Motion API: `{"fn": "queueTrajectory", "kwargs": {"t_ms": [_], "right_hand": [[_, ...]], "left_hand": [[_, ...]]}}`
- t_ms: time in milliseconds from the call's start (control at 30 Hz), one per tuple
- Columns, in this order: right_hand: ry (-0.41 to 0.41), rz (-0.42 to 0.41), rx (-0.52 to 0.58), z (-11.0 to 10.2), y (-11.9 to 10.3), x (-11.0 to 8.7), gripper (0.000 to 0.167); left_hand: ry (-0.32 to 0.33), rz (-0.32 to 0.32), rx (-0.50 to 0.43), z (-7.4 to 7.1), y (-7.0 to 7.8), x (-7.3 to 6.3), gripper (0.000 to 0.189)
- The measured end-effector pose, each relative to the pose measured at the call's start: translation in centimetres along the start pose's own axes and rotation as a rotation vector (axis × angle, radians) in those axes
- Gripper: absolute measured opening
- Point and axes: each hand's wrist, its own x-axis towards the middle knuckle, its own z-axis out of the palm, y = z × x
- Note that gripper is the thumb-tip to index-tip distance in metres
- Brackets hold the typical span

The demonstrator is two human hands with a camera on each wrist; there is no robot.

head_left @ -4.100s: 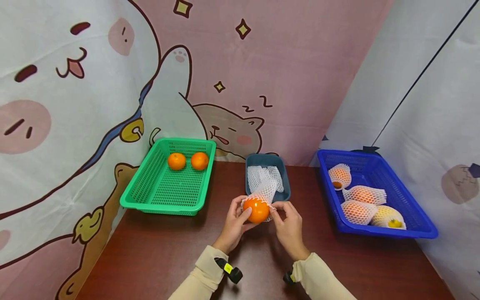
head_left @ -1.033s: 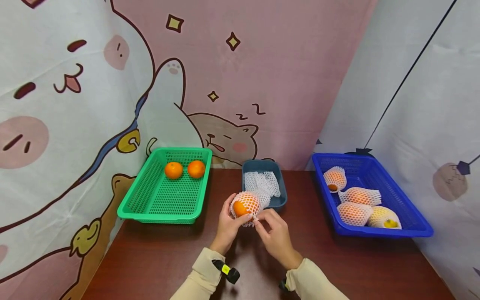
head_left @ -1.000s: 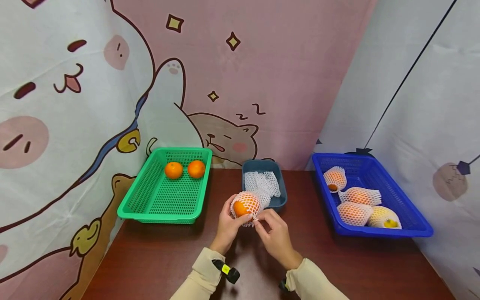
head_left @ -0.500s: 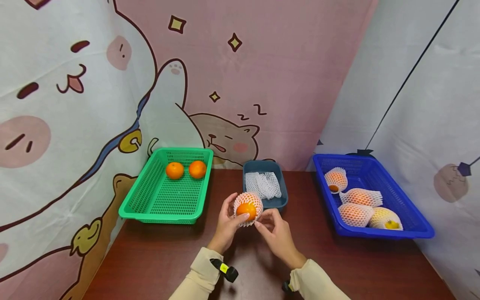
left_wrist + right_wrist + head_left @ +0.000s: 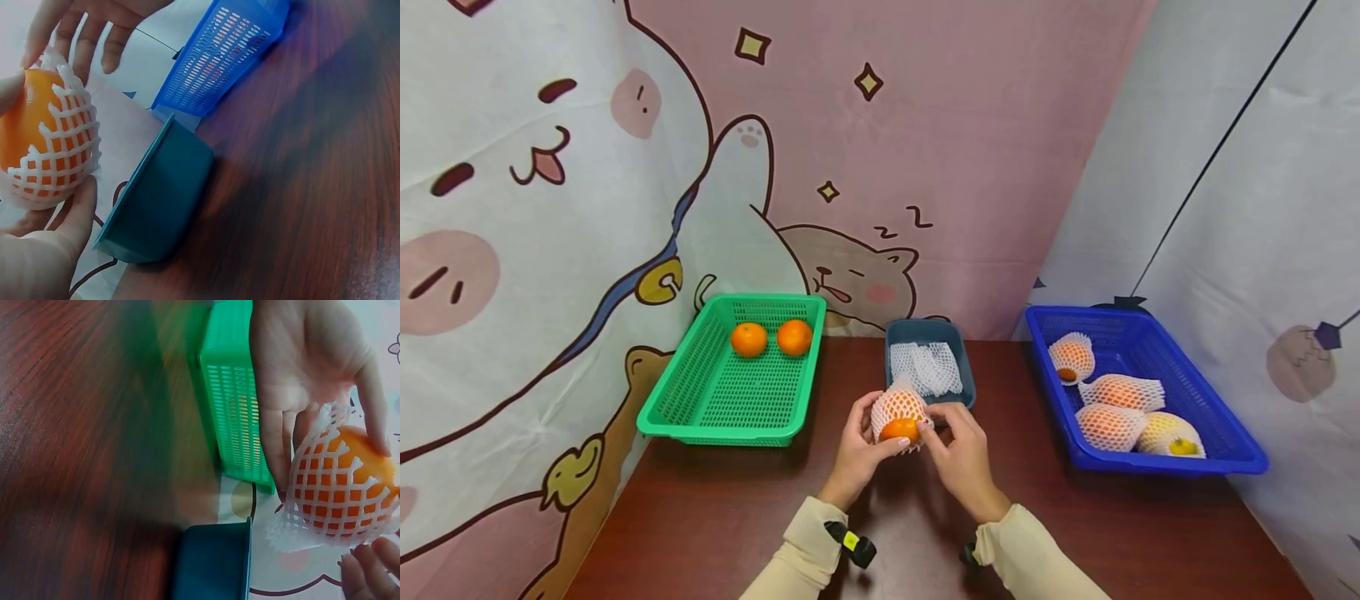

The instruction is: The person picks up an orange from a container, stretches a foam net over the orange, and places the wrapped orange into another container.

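Observation:
My left hand holds an orange from its left side, thumb in front. A white foam net sleeve covers most of the fruit. In the left wrist view, bare peel shows past the jagged net edge. My right hand pinches the sleeve's edge at the right of the orange. The right wrist view shows that thumb's tip against the peel and the fingers behind the netting. Just beyond the hands stands a small dark blue-grey tub with more white foam nets inside.
At the left, a green basket holds two bare oranges. A blue basket at the right contains several fruits in foam nets. All stand on a dark red-brown table before a cartoon-printed cloth.
The sleeve, earlier over only the far side of the orange, now covers most of it. The fruit has turned within the left hand, and the right hand has shifted its pinch along the net edge.

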Motion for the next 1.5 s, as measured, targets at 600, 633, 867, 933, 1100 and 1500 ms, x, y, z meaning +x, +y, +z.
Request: {"fn": "queueTrajectory", "kwargs": {"t_ms": [600, 633, 867, 933, 1100, 1500], "right_hand": [[0.011, -0.206, 0.073, 0.9, -2.2, -1.0, 0.007], [-0.004, -0.200, 0.078, 0.9, -2.3, -1.0, 0.007], [-0.016, -0.087, 0.134, -1.5, -1.9, -0.1, 0.022], [-0.049, -0.002, 0.182, -2.5, -1.4, 0.5, 0.036], [-0.395, 0.279, 0.476, -4.2, 0.3, 1.9, 0.074], [-0.528, 0.498, 0.789, -3.6, 1.8, 0.0, 0.068]], "left_hand": [[0.058, 0.019, 0.024, 0.4, 0.5, -0.2, 0.077], [0.054, 0.022, 0.021, 0.3, 0.1, -0.1, 0.076], [-0.058, -0.033, -0.059, -0.6, -0.3, -0.3, 0.081], [-0.121, -0.047, -0.116, -0.7, 0.2, -0.3, 0.084], [-0.282, -0.073, -0.160, -0.9, 1.0, -0.3, 0.082], [-0.333, -0.140, -0.103, -1.4, 0.5, -1.1, 0.075]]}}
